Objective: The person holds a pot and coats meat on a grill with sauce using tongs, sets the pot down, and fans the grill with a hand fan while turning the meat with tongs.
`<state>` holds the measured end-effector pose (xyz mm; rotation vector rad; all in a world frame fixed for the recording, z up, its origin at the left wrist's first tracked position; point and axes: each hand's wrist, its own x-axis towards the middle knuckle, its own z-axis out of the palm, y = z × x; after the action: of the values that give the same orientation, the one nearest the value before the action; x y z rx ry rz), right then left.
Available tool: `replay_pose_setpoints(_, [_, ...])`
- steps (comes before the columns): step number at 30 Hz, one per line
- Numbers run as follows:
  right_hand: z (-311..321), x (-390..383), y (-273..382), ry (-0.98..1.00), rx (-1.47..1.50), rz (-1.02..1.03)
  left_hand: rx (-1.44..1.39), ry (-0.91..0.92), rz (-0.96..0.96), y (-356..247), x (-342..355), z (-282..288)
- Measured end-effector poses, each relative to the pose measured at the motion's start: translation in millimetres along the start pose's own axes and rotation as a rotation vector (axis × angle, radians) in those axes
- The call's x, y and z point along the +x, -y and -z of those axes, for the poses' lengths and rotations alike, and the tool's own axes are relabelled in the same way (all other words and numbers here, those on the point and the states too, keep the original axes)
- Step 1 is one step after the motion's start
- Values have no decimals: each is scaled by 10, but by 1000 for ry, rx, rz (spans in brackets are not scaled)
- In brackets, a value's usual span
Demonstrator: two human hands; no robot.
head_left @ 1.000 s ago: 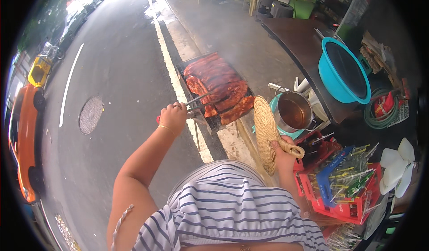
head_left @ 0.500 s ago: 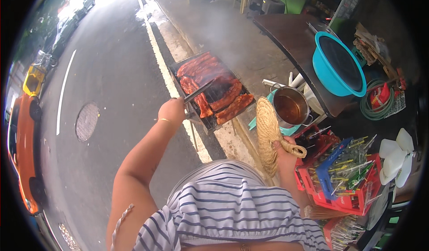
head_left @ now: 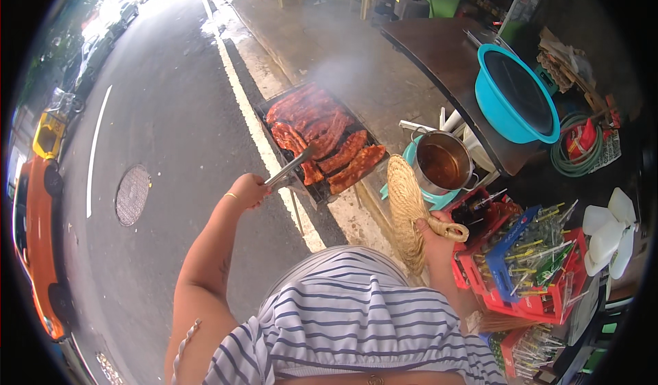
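My left hand [head_left: 248, 190] is closed round the handle of metal tongs [head_left: 289, 166]. The tips of the tongs reach over slabs of red glazed meat [head_left: 327, 133] on a charcoal grill [head_left: 319, 194]; whether they grip a slab I cannot tell. Smoke rises from the far end of the grill. My right hand [head_left: 436, 238] grips a woven straw fan [head_left: 407, 210] by its looped handle, upright just right of the grill. Beside the fan, a steel pot [head_left: 444, 160] of brown-red sauce rests on a turquoise stool [head_left: 411, 153].
A dark table [head_left: 428, 49] carries a turquoise basin [head_left: 510, 121] at the right. Red crates [head_left: 466, 262] and a blue crate [head_left: 499, 272] of bottles with straws stand near my right arm. On the left, an orange car [head_left: 35, 227] stands along the road [head_left: 171, 111].
My left hand has drawn back left and down with the tongs. A slab in the middle of the grill now lies flatter, beside the others. The fan has barely shifted.
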<state>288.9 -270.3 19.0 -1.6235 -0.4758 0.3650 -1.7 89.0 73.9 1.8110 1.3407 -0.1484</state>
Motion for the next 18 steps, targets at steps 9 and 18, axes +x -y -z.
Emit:
replay_pose_setpoints(9, [-66, 58, -7, 19, 20, -16, 561, -393, -176, -411, 92, -239])
replay_pose_setpoints(18, [145, 94, -74, -5, 51, -46, 689, -338, -154, -678, -326, 271])
